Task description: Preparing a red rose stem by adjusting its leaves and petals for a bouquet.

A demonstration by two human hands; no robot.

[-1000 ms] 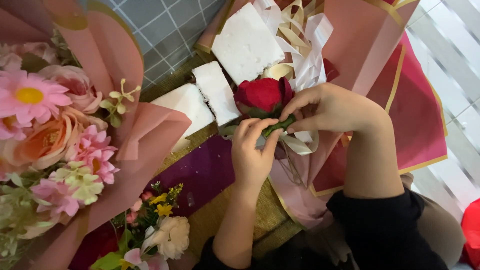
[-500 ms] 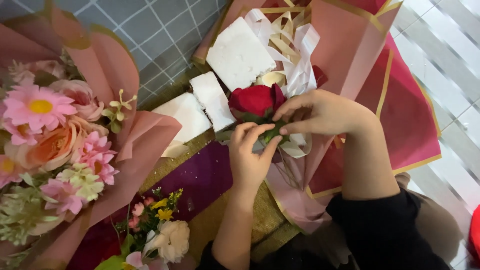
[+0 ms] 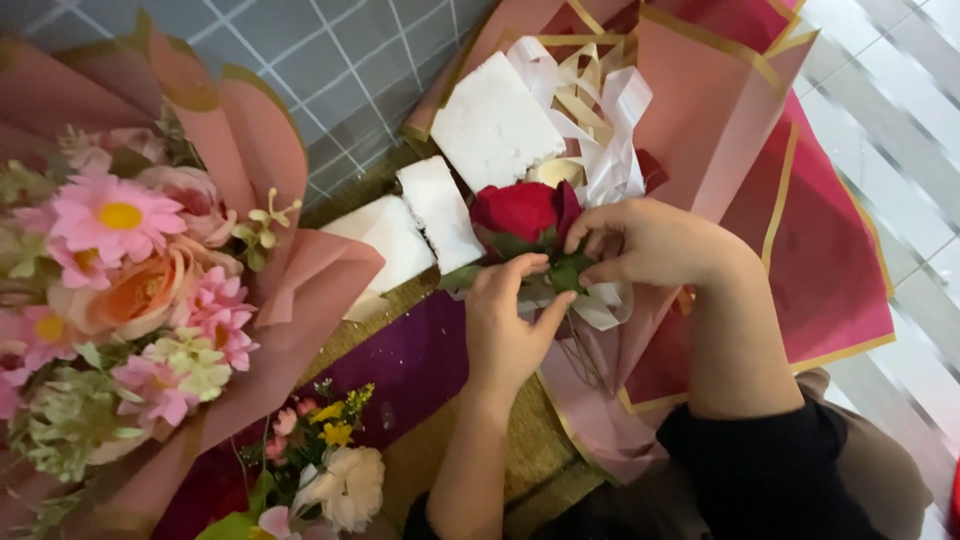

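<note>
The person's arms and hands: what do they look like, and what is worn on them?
Both hands are bare, without gloves or visible rings. The right hand comes from a forearm with a black sleeve pushed up toward the elbow. The left hand has a bare forearm; no sleeve shows on it.

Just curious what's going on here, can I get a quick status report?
Left hand and right hand both pinching the red rose at its leaves. White foam blocks close beside it. Ribbon crowding behind.
</note>
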